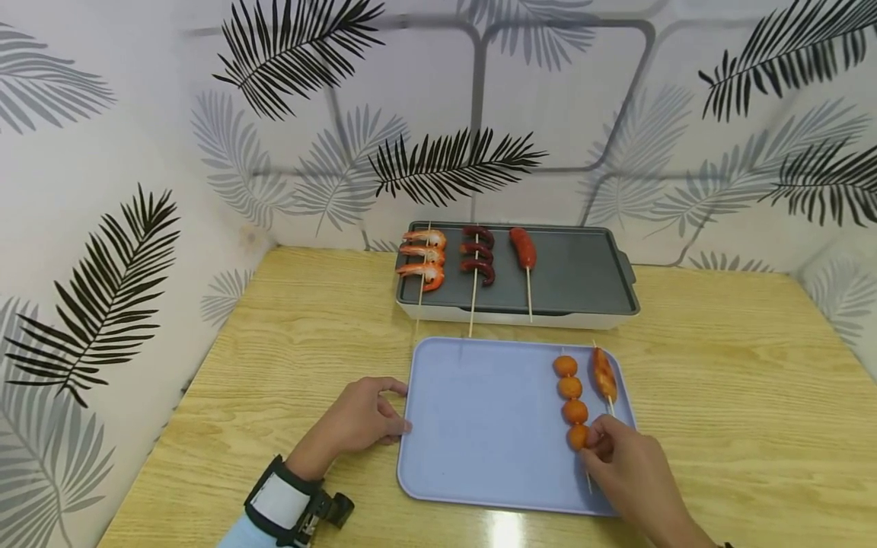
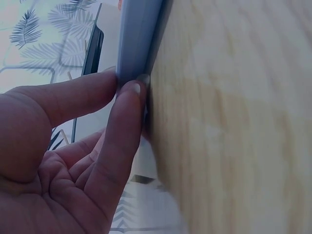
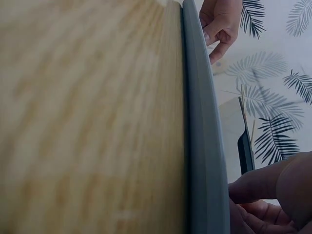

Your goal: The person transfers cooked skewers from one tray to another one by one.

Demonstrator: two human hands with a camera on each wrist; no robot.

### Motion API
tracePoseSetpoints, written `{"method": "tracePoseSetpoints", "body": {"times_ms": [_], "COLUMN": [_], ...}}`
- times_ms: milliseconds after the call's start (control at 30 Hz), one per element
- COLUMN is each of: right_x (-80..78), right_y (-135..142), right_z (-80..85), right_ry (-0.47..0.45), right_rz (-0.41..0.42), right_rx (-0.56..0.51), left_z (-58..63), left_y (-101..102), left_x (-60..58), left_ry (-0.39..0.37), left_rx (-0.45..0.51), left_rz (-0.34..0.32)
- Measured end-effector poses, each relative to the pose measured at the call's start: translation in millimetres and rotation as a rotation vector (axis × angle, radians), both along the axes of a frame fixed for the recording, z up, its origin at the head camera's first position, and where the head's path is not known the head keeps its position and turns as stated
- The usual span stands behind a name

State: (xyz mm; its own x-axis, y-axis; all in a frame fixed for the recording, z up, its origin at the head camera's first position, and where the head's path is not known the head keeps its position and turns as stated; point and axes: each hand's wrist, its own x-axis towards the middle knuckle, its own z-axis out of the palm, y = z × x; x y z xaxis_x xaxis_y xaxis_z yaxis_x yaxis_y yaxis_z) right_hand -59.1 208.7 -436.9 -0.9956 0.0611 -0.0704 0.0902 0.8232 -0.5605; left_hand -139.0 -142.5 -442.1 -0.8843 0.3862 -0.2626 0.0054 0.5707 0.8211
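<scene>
A light blue tray (image 1: 489, 426) lies on the table, and my left hand (image 1: 363, 417) pinches its left rim between thumb and fingers. The left wrist view shows that thumb and index fingertip on either side of the rim (image 2: 139, 39). Over the tray's right side, my right hand (image 1: 626, 464) pinches the stick of a skewer of several orange balls (image 1: 574, 411), just below the lowest ball. Right beside this skewer lies a browned meat skewer (image 1: 604, 373), its lower stick partly hidden by the hand. In the right wrist view, the tray's near edge hides the fingertips.
Behind the tray stands a grey grill pan (image 1: 575, 266) on a white base. It bears a shrimp skewer (image 1: 425, 255), a skewer of dark red curled pieces (image 1: 478, 255) and a red sausage skewer (image 1: 524, 247), their sticks jutting over the front. A leaf-patterned wall (image 1: 425, 91) rises behind.
</scene>
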Motion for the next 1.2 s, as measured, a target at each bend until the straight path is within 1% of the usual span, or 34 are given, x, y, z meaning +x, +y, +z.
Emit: {"method": "tracePoseSetpoints", "body": {"times_ms": [200,367,733,967,1200], "right_x": [-4.9,-7.2,-9.1,-9.6,-9.5], "right_y": [-0.8,-0.6,0.4,1.8,3.4], "right_z": [0.1,2.0,4.6,5.1,5.0], "right_ry": [0.054,0.065,0.001,-0.024,-0.051], "right_rz": [0.046,0.070,0.098,0.103,0.104], "right_rx": [0.038,0.042,0.063,0.067,0.066], "left_z": [1.0,2.9,2.8,4.4,4.8], "left_y": [0.6,1.2,1.3,2.6,3.1], "left_x": [0.6,0.6,0.7,1.2,1.5], "left_ry": [-0.004,-0.008,0.000,0.008,0.005], "left_rx": [-0.004,-0.014,-0.023,-0.039,-0.042], "left_rz": [0.002,0.002,-0.002,0.006,0.000]}}
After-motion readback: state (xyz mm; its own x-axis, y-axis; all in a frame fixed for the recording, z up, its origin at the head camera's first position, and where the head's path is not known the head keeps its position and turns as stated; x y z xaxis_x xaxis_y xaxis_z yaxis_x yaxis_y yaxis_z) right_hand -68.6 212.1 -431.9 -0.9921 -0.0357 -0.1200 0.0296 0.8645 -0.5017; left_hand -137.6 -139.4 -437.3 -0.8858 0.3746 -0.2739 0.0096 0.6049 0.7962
